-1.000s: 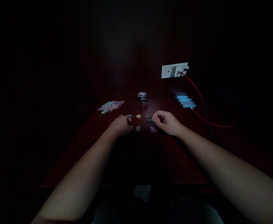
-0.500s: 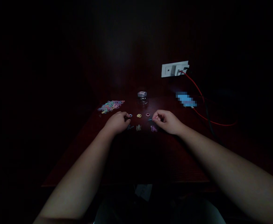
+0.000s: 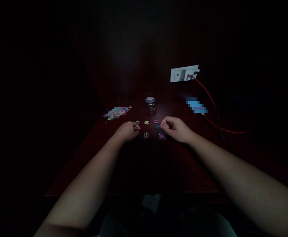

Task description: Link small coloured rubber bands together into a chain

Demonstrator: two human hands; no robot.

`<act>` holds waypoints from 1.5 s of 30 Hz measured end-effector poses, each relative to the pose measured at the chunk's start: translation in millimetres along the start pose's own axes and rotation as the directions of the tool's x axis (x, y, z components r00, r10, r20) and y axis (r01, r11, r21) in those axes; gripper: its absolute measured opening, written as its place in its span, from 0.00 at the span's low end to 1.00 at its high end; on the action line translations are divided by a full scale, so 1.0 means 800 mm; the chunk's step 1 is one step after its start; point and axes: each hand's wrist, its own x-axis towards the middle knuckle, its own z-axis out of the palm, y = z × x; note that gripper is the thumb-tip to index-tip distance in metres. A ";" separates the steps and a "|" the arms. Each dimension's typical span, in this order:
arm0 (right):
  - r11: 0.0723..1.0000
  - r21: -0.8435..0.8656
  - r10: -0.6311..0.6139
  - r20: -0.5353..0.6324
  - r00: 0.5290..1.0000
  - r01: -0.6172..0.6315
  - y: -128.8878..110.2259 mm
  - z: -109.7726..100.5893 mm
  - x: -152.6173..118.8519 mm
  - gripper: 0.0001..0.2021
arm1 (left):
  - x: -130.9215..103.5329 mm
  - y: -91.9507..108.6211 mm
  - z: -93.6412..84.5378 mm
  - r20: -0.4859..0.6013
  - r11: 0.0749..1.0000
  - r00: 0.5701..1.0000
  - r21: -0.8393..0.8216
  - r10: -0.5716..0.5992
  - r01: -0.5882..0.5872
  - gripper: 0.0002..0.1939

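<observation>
My left hand (image 3: 128, 131) is low over the table, thumb and fingers apart, beside a small blue ring band (image 3: 137, 122). My right hand (image 3: 175, 128) pinches a thin blue band (image 3: 158, 127) at its fingertips. Between the hands lie yellow bands (image 3: 146, 122) and a pink ring band (image 3: 156, 121). Nearer me are a small pale pile (image 3: 146, 135) and a purple pile (image 3: 162, 136). A large heap of mixed coloured bands (image 3: 118, 112) sits at the back left.
A round clear container (image 3: 150, 101) stands at the back middle of the dark red table (image 3: 139, 174). A blurred blue device (image 3: 196, 105) lies back right on a red cable (image 3: 214, 125) from a wall socket (image 3: 178, 74).
My left hand has shifted slightly right and toward me, covering the dark bluish bands near its thumb. My right hand has hardly moved.
</observation>
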 end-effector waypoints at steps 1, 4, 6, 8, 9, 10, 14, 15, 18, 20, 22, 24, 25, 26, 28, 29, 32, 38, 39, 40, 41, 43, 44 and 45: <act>1.000 -0.004 -0.004 0.000 1.000 0.004 0.000 0.000 0.000 0.07 | 0.000 -0.001 0.000 -0.003 1.000 1.000 0.012 -0.006 0.006 0.10; 1.000 -0.005 -0.005 0.001 1.000 0.005 -0.001 0.001 0.000 0.07 | -0.002 0.004 -0.004 -0.072 0.999 0.997 0.041 -0.001 0.004 0.08; 1.000 0.002 0.003 0.008 1.000 -0.003 -0.002 0.002 0.000 0.07 | -0.005 0.015 -0.007 -0.151 0.998 0.986 0.012 0.065 -0.064 0.09; 1.000 0.008 0.000 0.018 1.000 -0.001 -0.001 0.003 -0.001 0.07 | -0.010 0.032 -0.010 -0.213 0.979 0.959 -0.048 0.185 -0.200 0.10; 1.000 0.010 -0.005 0.023 1.000 0.004 -0.001 0.003 -0.001 0.07 | -0.013 0.041 -0.010 -0.234 0.960 0.940 -0.074 0.247 -0.271 0.10; 1.000 0.010 -0.010 0.028 1.000 0.010 0.000 0.003 -0.001 0.07 | -0.016 0.050 -0.010 -0.243 0.938 0.922 -0.095 0.302 -0.332 0.11; 1.000 0.016 -0.013 0.059 0.998 0.012 0.002 0.005 -0.002 0.08 | -0.024 0.075 -0.003 -0.202 0.870 0.876 -0.151 0.438 -0.470 0.11; 1.000 0.019 -0.011 0.071 0.997 0.009 0.001 0.005 -0.002 0.08 | -0.024 0.078 0.000 -0.195 0.867 0.876 -0.158 0.441 -0.472 0.10; 1.000 0.015 -0.004 0.095 0.995 0.002 -0.001 0.005 -0.002 0.07 | -0.022 0.079 0.004 -0.200 0.872 0.884 -0.177 0.423 -0.457 0.05; 1.000 0.000 0.000 0.096 0.995 0.000 -0.004 0.005 -0.002 0.06 | -0.021 0.077 0.004 -0.207 0.872 0.887 -0.193 0.413 -0.451 0.04; 1.000 -0.013 -0.002 0.094 0.996 0.003 -0.005 0.005 -0.002 0.06 | -0.020 0.075 0.004 -0.209 0.871 0.893 -0.221 0.398 -0.439 0.05; 1.000 -0.017 -0.008 0.090 0.996 0.010 -0.005 0.005 -0.003 0.06 | -0.021 0.075 0.004 -0.214 0.864 0.898 -0.258 0.385 -0.432 0.05; 1.000 -0.014 -0.009 0.085 0.996 0.011 -0.005 0.005 -0.003 0.07 | -0.021 0.075 0.004 -0.220 0.858 0.897 -0.275 0.382 -0.433 0.05; 1.000 -0.008 -0.009 0.082 0.997 0.010 -0.005 0.004 -0.003 0.07 | -0.022 0.075 0.004 -0.230 0.853 0.896 -0.287 0.380 -0.436 0.05; 1.000 0.011 -0.008 0.085 0.996 0.007 -0.005 0.004 -0.004 0.07 | -0.023 0.076 0.003 -0.259 0.847 0.891 -0.299 0.372 -0.440 0.04; 1.000 0.023 -0.008 0.088 0.996 0.006 -0.005 0.004 -0.004 0.07 | -0.023 0.076 0.003 -0.271 0.846 0.890 -0.302 0.366 -0.440 0.04; 0.999 0.040 -0.011 0.081 0.997 0.008 -0.006 0.004 -0.004 0.08 | -0.024 0.075 0.003 -0.293 0.847 0.890 -0.307 0.350 -0.434 0.05; 1.000 0.002 -0.003 0.078 0.997 0.003 -0.009 0.004 -0.004 0.08 | -0.022 0.073 0.007 -0.339 0.840 0.874 -0.299 0.349 -0.452 0.05; 1.000 0.001 -0.002 0.079 0.997 0.002 -0.009 0.004 -0.004 0.07 | -0.022 0.073 0.007 -0.350 0.840 0.868 -0.291 0.352 -0.458 0.05; 1.000 -0.002 -0.004 0.081 0.997 0.005 -0.009 0.004 -0.004 0.07 | -0.022 0.074 0.007 -0.361 0.839 0.862 -0.284 0.355 -0.464 0.04; 1.000 -0.006 -0.008 0.085 0.996 0.008 -0.009 0.003 -0.004 0.07 | -0.022 0.074 0.007 -0.371 0.837 0.857 -0.279 0.358 -0.471 0.04; 1.000 -0.007 -0.012 0.103 0.995 0.012 -0.010 0.003 -0.004 0.07 | -0.022 0.074 0.007 -0.388 0.832 0.845 -0.270 0.367 -0.485 0.04; 1.000 -0.002 -0.010 0.114 0.993 0.010 -0.009 0.003 -0.004 0.07 | -0.022 0.075 0.007 -0.395 0.829 0.840 -0.266 0.372 -0.492 0.04; 1.000 0.007 -0.006 0.126 0.992 0.006 -0.009 0.002 -0.004 0.06 | -0.022 0.075 0.007 -0.400 0.827 0.835 -0.261 0.377 -0.498 0.03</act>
